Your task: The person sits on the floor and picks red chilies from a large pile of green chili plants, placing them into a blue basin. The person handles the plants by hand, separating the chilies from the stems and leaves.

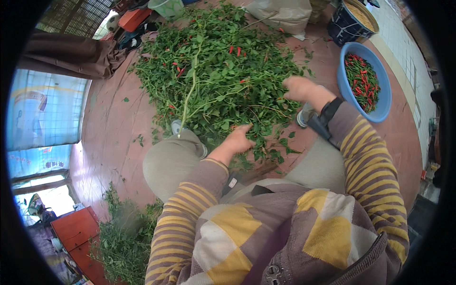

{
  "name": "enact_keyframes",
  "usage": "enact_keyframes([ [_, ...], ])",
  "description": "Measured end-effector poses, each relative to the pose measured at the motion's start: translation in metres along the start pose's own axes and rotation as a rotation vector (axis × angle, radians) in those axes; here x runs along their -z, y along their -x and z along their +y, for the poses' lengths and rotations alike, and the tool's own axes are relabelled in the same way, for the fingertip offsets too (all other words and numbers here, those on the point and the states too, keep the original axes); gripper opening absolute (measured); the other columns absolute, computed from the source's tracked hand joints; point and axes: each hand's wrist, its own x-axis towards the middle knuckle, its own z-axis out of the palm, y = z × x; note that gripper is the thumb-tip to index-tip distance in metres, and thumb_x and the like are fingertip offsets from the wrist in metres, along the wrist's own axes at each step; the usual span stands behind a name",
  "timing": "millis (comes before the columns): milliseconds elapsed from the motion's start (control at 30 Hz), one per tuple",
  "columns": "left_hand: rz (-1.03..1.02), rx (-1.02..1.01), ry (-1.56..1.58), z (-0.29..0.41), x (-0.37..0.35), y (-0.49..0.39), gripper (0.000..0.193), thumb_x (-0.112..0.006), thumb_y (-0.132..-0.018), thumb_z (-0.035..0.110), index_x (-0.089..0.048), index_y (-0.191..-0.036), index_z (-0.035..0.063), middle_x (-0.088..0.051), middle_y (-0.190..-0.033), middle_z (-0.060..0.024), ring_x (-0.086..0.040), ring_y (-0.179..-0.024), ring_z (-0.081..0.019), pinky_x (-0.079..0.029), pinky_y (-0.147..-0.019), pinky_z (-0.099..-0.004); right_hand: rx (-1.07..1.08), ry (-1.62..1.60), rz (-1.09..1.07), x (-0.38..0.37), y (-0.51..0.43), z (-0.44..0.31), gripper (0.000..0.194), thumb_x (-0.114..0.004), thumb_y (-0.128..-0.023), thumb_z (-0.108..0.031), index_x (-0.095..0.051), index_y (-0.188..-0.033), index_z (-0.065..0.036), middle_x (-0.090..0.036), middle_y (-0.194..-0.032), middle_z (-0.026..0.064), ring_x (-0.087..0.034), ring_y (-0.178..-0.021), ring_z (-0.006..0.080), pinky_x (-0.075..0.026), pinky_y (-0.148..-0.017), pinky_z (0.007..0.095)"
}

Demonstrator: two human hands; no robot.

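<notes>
A large heap of chilli plants (221, 71) with green leaves, pale stems and some red chillies lies on the floor before me. My left hand (239, 140) is at the heap's near edge, thumb and fingers apart, close to the leaves. My right hand (298, 88) is over the heap's right side, fingers bent down and slightly blurred; whether it holds anything cannot be told. A blue plastic basin (386, 96) of picked red and green chillies (363, 82) stands to the right of that hand. A long bare stem (194, 76) lies across the heap towards my left knee.
A dark bucket (342, 26) with yellowish contents stands beyond the basin, and a pale woven sack (285, 14) behind the heap. More leafy plants (124, 245) lie at lower left beside a red box (76, 228). My shoes flank the heap.
</notes>
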Motion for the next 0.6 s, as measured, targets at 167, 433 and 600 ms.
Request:
enact_keyframes([
  [167,0.774,0.150,-0.054,-0.052,0.076,-0.033,0.049,-0.066,-0.072,0.020,-0.054,-0.116,0.0010,-0.052,-0.119,-0.0199,-0.048,-0.112,-0.0344,-0.039,-0.097,-0.0382,0.245,0.169,-0.157,0.002,0.038,-0.087,0.031,-0.061,-0.079,-0.026,-0.057,-0.102,-0.005,-0.060,-0.098,0.0139,-0.059,-0.094,0.0297,-0.047,-0.080,0.0405],
  [433,0.497,0.671,0.335,-0.140,0.112,-0.058,0.032,-0.055,-0.081,0.022,-0.055,-0.097,-0.0046,-0.063,-0.080,-0.0178,-0.063,-0.066,-0.0289,-0.051,-0.062,-0.0377,0.186,-0.349,-0.180,-0.020,0.029,-0.095,0.036,-0.060,-0.080,-0.027,-0.058,-0.109,-0.006,-0.063,-0.091,0.0163,-0.060,-0.088,0.0316,-0.047,-0.076,0.0411],
  [600,0.571,0.529,0.362,-0.129,0.087,-0.068,0.027,-0.056,-0.082,0.024,-0.059,-0.082,-0.0031,-0.063,-0.074,-0.0188,-0.062,-0.057,-0.0286,-0.050,-0.057,-0.0376,0.080,-0.782,0.205,-0.054,-0.054,-0.109,0.029,-0.061,-0.076,-0.026,-0.064,-0.091,-0.002,-0.064,-0.090,0.0174,-0.061,-0.083,0.0328,-0.048,-0.075,0.0379],
])
